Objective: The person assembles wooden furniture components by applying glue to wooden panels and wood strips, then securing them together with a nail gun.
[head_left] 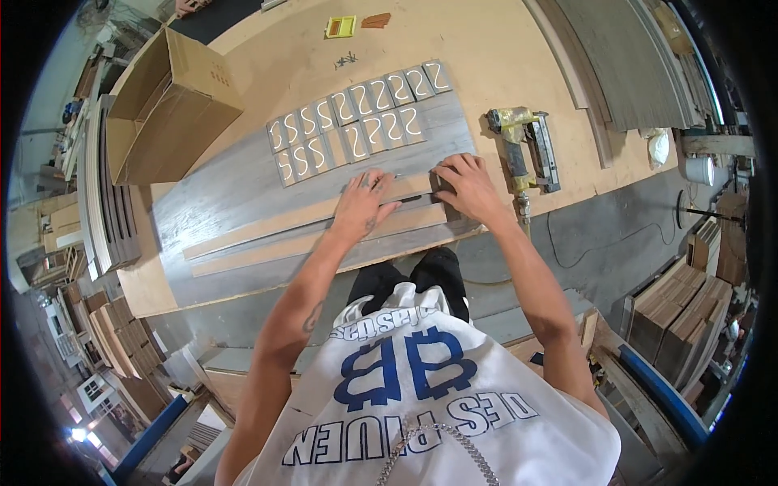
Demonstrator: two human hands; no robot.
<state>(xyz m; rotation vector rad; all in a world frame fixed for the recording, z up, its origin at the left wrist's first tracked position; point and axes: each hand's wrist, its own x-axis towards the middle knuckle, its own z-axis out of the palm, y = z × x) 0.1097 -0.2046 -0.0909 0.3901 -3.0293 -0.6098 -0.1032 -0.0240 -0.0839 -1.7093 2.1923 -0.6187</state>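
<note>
Two long, narrow wood strips with tan faces lie side by side on a grey wood-grain panel (pixel 219 202). My left hand (pixel 363 209) rests across the far strip (pixel 267 229), its fingers spread and its thumb apart, toward the near strip (pixel 284 247). At the strips' right end, my right hand (pixel 470 188) has its fingers bent over a small grey wood piece (pixel 438 183), which they partly hide. Beyond my hands, several small rectangular blocks (pixel 350 138) stand in two rows, each bearing a white squiggle of what looks like glue.
A nail gun (pixel 519 150) with a hose fitting lies right of my right hand. An open cardboard box (pixel 174 105) stands at the far left. Farther back are a yellow tray (pixel 340 27), brown pieces (pixel 376 21) and loose dark fasteners (pixel 346 61). Long boards (pixel 624 65) fill the right.
</note>
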